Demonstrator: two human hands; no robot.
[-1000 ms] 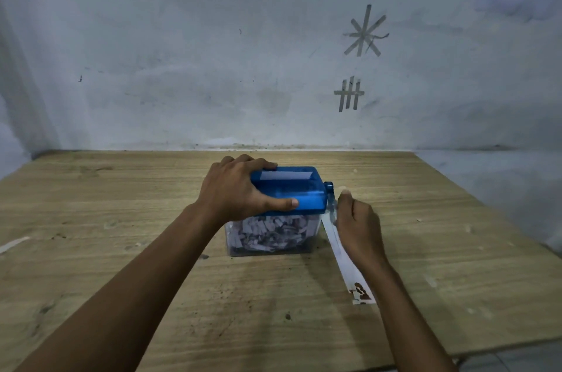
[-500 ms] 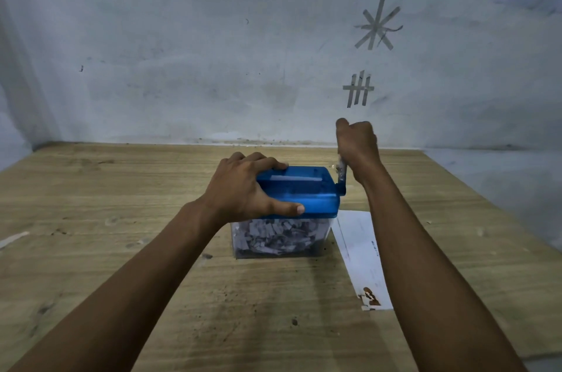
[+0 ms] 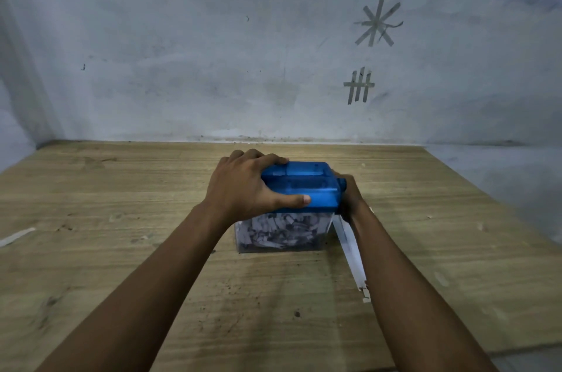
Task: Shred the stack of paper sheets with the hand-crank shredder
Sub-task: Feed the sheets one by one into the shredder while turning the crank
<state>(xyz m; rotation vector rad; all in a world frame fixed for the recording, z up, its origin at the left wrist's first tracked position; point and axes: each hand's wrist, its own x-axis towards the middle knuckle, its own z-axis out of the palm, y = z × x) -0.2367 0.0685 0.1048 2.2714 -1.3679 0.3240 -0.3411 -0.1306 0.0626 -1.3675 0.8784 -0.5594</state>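
No readable words or numbers. Wall [image 3: 182, 67]: two tape signs. Upper one, star shape [image 3: 377, 20] of crossed strips. Below it, hash shape [image 3: 359, 86]: upright strips crossed by one. Paper sheet [image 3: 349, 247] beside shredder [image 3: 304, 189]: dark print at near end, illegible.

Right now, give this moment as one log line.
left hand grips shredder | right hand at crank, grip unclear | sheet beside shredder

Shredder lid [image 3: 304, 189] was glossy see-through plastic, bin [image 3: 323, 239] clear smooth plastic, paper bits [image 3: 279, 228] matt, table [image 3: 121, 189] rough scuffed wood.
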